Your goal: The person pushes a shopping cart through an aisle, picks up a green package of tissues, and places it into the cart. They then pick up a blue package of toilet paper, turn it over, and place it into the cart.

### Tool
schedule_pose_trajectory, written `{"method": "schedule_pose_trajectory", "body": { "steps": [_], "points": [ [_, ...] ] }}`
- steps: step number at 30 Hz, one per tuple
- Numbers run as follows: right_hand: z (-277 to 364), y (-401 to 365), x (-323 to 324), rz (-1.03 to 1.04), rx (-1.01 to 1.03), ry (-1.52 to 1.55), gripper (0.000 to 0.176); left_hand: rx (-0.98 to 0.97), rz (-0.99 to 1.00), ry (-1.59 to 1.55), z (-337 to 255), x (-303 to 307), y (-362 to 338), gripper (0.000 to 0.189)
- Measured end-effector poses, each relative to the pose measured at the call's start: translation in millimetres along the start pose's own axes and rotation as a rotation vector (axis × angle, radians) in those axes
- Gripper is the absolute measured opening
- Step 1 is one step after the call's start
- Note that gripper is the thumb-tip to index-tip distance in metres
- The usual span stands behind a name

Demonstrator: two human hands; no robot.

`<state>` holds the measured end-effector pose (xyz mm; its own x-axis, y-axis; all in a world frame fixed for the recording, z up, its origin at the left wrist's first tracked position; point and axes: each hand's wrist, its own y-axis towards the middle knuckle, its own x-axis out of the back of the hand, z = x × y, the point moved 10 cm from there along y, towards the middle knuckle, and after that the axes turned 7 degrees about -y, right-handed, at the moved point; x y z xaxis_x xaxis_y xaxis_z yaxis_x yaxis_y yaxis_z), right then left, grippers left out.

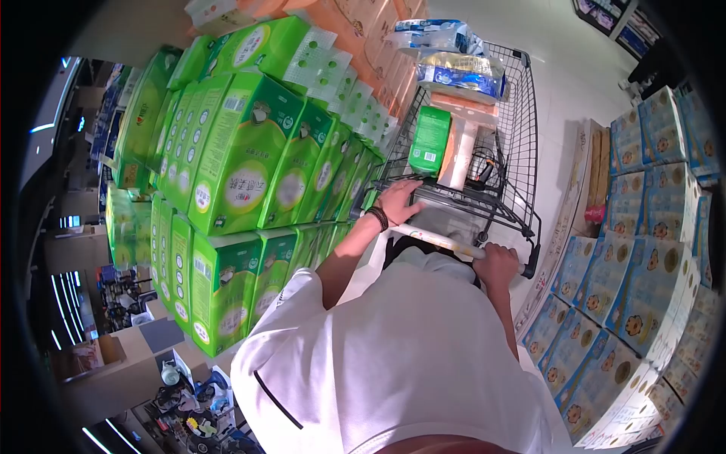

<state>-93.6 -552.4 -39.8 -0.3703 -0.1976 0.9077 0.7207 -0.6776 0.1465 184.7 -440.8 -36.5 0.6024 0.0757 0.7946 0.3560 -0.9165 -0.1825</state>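
A black wire shopping cart stands in front of me, with its pale handle bar across my waist. My right hand is wrapped round the right end of the bar. At the cart's near left corner lies my left hand, its fingers stretched out and thumb apart, a dark beaded bracelet on the wrist. In the basket are a green pack, a long peach-and-white pack, a blue-and-gold pack and a blue-and-white pack at the far end.
Close on the left rises a tall stack of green tissue packs, with orange packs beyond it. Blue-and-cream packs are piled along the right. A pale tiled floor runs ahead. Dark shelving stands at the far right.
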Motion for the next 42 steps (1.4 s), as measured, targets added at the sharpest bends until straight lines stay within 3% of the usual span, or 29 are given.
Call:
{"method": "schedule_pose_trajectory", "body": {
  "steps": [3,5,6,10,18,21,22,26,29,30,33,37,42],
  "points": [
    [-13,28,-4,-0.004,0.015,-0.004,0.010,0.294,-0.044,-0.060,-21,21,-40,0.056],
    [-23,48,-5,0.026,0.039,-0.036,0.009,-0.052,-0.166,0.241,-30,12,-48,0.044],
    [-27,56,-6,0.027,0.050,-0.044,0.009,-0.099,-0.248,0.234,-34,13,-43,0.032],
    [-39,93,-14,0.056,0.072,-0.080,0.009,-0.026,-0.527,0.257,-51,23,-7,0.028],
    [-90,172,-32,0.099,0.111,-0.130,0.012,-0.055,-0.561,0.226,-51,25,73,0.018],
    [-100,209,-27,0.087,0.110,-0.113,0.012,-0.014,-0.463,0.217,-44,25,113,0.022],
    [-106,219,-31,0.073,0.115,-0.125,0.012,-0.023,-0.433,0.292,-40,23,129,0.039],
    [-129,266,-37,0.042,0.126,-0.075,0.012,0.006,-0.048,0.233,-10,-6,196,0.061],
    [-142,306,-41,0.078,0.139,-0.107,0.013,0.066,0.396,0.184,4,-15,246,0.056],
    [-148,319,-44,0.098,0.133,-0.106,0.013,-0.008,0.436,0.162,6,-20,264,0.052],
    [-160,358,-46,0.067,0.158,-0.138,0.013,0.024,0.598,0.183,7,-19,317,0.048],
    [-183,411,-55,0.097,0.147,-0.149,0.013,0.077,0.695,0.141,18,-26,377,0.050],
    [-214,475,-77,0.170,0.116,-0.184,0.017,0.089,0.584,0.151,22,-4,445,0.050]
  ]
}}
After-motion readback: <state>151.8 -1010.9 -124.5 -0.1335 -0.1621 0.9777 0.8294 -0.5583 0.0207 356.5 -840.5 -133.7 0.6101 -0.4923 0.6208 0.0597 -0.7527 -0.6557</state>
